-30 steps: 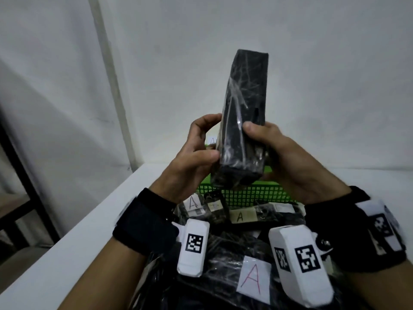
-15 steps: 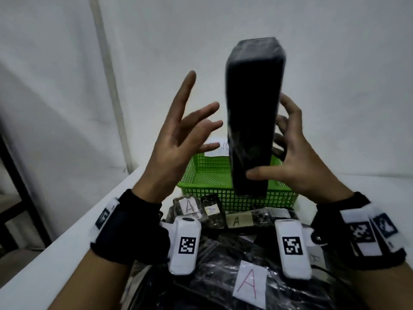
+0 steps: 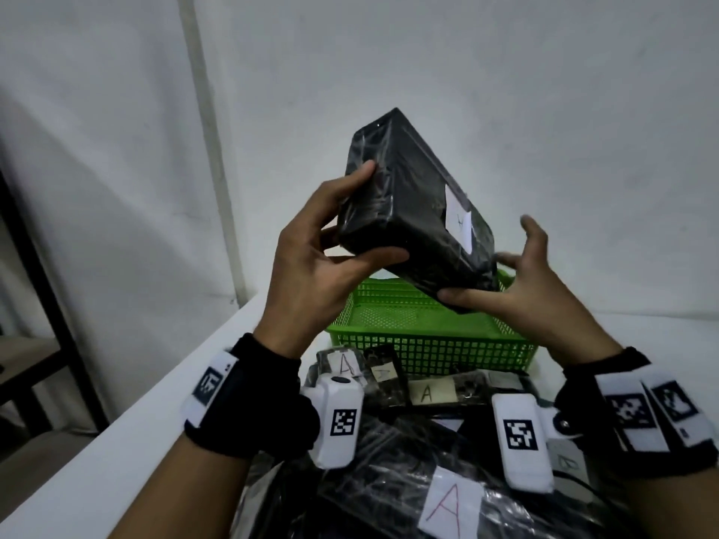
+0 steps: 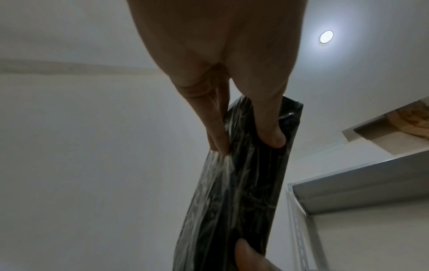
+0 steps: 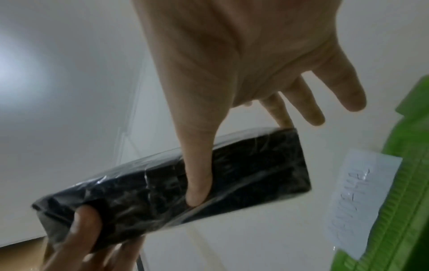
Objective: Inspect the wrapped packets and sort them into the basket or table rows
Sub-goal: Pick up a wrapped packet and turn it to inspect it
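Black wrapped packet (image 3: 412,215) is held up in the air above the green basket (image 3: 428,336), tilted, low end toward the person's right. Left hand (image 3: 323,274) grips the upper-left end: thumb under the near edge, index finger on the end face. Right hand (image 3: 521,289) pinches the lower end: thumb underneath, one finger on the far side, the other fingers spread loose and off the wrap.

Only the head view shows the white label (image 3: 459,221) on the packet's upper face; the mark on it is too faint to read. It also shows the pile of wrapped packets (image 3: 389,480) on the white table (image 3: 116,441), just in front of the basket, several with "A" tags (image 3: 447,507).

Left wrist view adds the plastic-wrap creases, the fingertips (image 4: 220,144) on one edge and the thumb on the opposite face, plus a ceiling light (image 4: 326,36) and a metal shelf (image 4: 348,192).

Right wrist view alone shows a handwritten paper note (image 5: 357,198) right beside the basket rim; writing is blurred, can't read it.
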The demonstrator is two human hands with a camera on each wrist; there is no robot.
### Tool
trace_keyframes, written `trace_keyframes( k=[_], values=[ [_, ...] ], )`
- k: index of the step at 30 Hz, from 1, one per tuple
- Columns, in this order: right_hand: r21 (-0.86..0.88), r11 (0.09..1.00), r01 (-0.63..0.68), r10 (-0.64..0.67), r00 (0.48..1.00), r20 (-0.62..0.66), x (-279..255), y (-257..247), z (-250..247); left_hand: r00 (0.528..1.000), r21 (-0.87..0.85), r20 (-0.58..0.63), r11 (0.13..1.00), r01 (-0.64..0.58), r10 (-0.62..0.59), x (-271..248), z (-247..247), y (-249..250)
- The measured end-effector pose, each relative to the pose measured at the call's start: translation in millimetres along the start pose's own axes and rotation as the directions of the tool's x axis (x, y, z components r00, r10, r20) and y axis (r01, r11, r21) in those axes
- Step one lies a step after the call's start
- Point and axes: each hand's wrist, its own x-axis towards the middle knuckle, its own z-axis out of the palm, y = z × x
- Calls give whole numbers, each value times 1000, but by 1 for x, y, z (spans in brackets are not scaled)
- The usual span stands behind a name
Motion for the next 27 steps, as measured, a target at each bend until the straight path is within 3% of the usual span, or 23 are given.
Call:
trace_keyframes(
  k=[6,12,15,20,24,27],
  values=[
    [32,996,89,-79,967,-244,-2,-4,-4,995,-6,-75,998,58,-58,6,-16,-9],
    [-50,993,111,-122,921,-369,-3,-5,-33,983,198,-70,964,178,-167,10,-12,-26],
    [-26,990,141,-140,905,-402,4,11,-52,954,262,31,924,280,-298,27,4,-33],
    [-209,963,172,-236,911,-337,18,37,-94,908,317,236,911,264,-346,55,55,-48],
    [-349,937,-5,-112,943,-313,22,64,-131,876,387,360,906,172,-320,72,110,-67],
    [-329,941,-71,-75,909,-411,22,91,-155,795,482,476,867,122,-377,87,155,-81]
  ],
)
